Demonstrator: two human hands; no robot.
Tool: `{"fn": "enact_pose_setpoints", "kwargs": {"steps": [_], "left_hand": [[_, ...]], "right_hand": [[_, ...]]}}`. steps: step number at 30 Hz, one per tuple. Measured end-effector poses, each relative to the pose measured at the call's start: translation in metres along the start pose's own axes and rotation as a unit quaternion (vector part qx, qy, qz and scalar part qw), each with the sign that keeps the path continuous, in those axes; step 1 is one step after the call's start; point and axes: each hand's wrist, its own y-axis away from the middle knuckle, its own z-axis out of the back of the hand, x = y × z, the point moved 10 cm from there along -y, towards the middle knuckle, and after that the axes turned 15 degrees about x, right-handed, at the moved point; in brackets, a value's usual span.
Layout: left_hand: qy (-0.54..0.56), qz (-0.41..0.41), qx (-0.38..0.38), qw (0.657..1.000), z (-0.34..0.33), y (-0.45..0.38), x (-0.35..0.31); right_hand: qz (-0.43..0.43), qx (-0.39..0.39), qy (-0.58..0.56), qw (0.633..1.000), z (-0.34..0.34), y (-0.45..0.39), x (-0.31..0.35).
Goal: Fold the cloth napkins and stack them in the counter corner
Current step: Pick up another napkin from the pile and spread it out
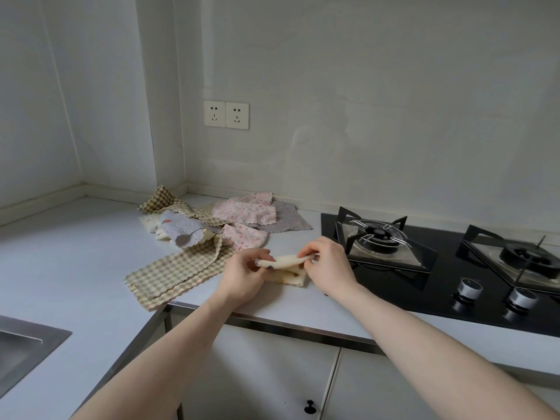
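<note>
Cream napkin (288, 266) sits near front edge of surface (75, 237), at 6 o'clock from the loose pile, just left of the hob (439, 268). Looks part-folded; upper layer lifted, lower layer lying flat on surface.

L hand (242, 275) pinches the left end of the raised layer, thumb and fingers curled on the fabric. R hand (325, 263) pinches the right end the same way. Both hands grasping the cream napkin; neither free.

Handling, judged: thin, light, very soft cloth, no stiffness, so it sags between the two pinch pts. Scalloped edge, slight nap, prob. not slippery. Not fragile. Best taken at corners/edge ends, kept taut, then laid down and pressed flat, else the fold skews.

Unfolded stock at 12 o'clock of hands: checked napkin (169, 274) spread toward 9 o'clock, its near end overhanging the surface edge; pink floral napkin (245, 212), grey napkin (291, 221) under it, lavender napkin (181, 231) on top of another cream piece. All overlapping, touching.

Counter corner at approx. 11 o'clock, well apart from hands; no folded stack seen there yet. Task early, by my read.

Containers: sink (21, 347) at 8 o'clock, only partly in view, contents not visible. Cabinet doors below surface closed.
</note>
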Motion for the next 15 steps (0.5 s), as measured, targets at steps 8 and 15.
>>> {"fn": "enact_pose_setpoints", "kwargs": {"steps": [8, 15], "left_hand": [[-0.094, 0.029, -0.002, 0.995, -0.005, -0.004, 0.007], [-0.105, 0.050, -0.032, 0.993, 0.002, -0.005, 0.011]], "right_hand": [[0.041, 0.068, 0.045, 0.996, -0.025, 0.011, 0.002], [0.038, 0.090, 0.069, 0.993, -0.048, 0.012, 0.001]]}}
